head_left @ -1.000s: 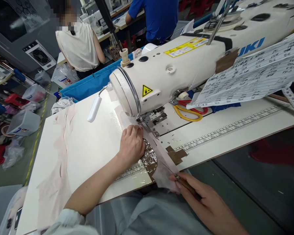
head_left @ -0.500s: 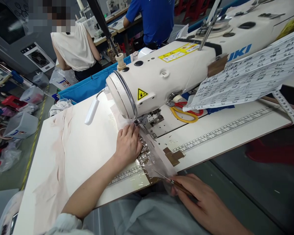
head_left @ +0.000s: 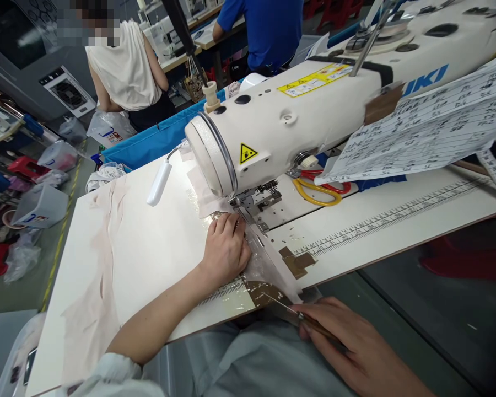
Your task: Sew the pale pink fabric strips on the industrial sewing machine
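My left hand (head_left: 226, 248) lies in front of the presser foot (head_left: 236, 202), fingers curled and pressed together on pale pink sheer fabric (head_left: 268, 264). What is under its fingertips is partly hidden. The fabric strip runs from the foot of the white sewing machine (head_left: 273, 132) toward the table's front edge. Beyond the foot, more of the pale fabric (head_left: 202, 193) lies flat. Lower right, my right hand (head_left: 347, 336) is closed around the wooden handle of an awl (head_left: 314, 325). Its thin metal point reaches left, over or close to the fabric's near end; contact is unclear.
Yellow- and red-handled scissors (head_left: 318, 190) lie beneath the machine arm. A handwritten paper sheet (head_left: 430, 127) hangs at right. Loose pink fabric (head_left: 95, 298) covers the table's left side. A small white lamp (head_left: 159, 183) stands beside the machine head. Two people sit beyond.
My left hand has drawn slightly back from the presser foot toward me, and more fabric shows beyond the foot. The view has shifted a little. My right hand keeps the awl.
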Motion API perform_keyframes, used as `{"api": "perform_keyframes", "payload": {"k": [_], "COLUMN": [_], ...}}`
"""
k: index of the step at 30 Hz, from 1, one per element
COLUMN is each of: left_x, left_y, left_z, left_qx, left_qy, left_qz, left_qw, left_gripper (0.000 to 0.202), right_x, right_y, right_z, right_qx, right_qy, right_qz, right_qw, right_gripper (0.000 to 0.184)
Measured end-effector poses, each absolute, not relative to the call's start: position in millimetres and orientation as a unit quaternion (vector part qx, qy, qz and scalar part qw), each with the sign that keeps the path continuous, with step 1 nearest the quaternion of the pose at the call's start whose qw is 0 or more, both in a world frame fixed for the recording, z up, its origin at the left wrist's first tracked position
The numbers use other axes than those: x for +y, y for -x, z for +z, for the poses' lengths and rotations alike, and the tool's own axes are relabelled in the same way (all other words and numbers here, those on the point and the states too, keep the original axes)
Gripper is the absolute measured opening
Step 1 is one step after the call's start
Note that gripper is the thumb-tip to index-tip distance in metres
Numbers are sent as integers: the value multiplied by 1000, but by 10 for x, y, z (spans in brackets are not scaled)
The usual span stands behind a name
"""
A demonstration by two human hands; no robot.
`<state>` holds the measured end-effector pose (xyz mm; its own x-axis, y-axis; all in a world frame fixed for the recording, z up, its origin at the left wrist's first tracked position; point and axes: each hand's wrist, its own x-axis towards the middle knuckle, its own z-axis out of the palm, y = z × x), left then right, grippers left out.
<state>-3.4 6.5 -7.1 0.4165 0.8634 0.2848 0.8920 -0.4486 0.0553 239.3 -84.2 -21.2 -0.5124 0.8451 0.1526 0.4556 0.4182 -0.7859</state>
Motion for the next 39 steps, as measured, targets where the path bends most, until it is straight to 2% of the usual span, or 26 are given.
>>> {"api": "perform_keyframes", "payload": {"k": [8, 12, 14, 18, 21, 24, 32, 39], "left_x": [63, 85, 103, 143, 160, 163, 162, 187], "left_y": [38, 41, 45, 65, 82, 91, 96, 128], "left_z": [-71, -85, -87, -82, -85, -91, -72, -38], "left_qx": [-513, -511, -516, -525, -528, -522, -525, -531], "left_qy": [844, 845, 842, 836, 834, 837, 834, 836], "left_qz": [-145, -143, -141, -145, -147, -154, -162, -130], "left_qw": [62, 69, 69, 67, 62, 61, 45, 51], "left_gripper": [40, 40, 39, 39, 39, 38, 35, 33], "right_x": [-858, -1015, -1126, -1272, -1214, -1065, -900, -921], "right_y": [-2593, -2770, -2864, -3003, -2989, -2863, -2519, -2418], "right_z": [-179, -284, -369, -549, -670, -782, -980, -1042], "right_qx": [-875, -875, -897, -899, -829, -781, -766, -722], "right_qy": [388, 410, 373, 370, 466, 501, 447, 431], "right_qz": [67, -13, 2, 154, 202, 222, 276, 311], "right_qw": [280, 259, 237, 179, 233, 301, 370, 442], "right_gripper": [31, 31, 30, 29, 23, 25, 26, 19]}}
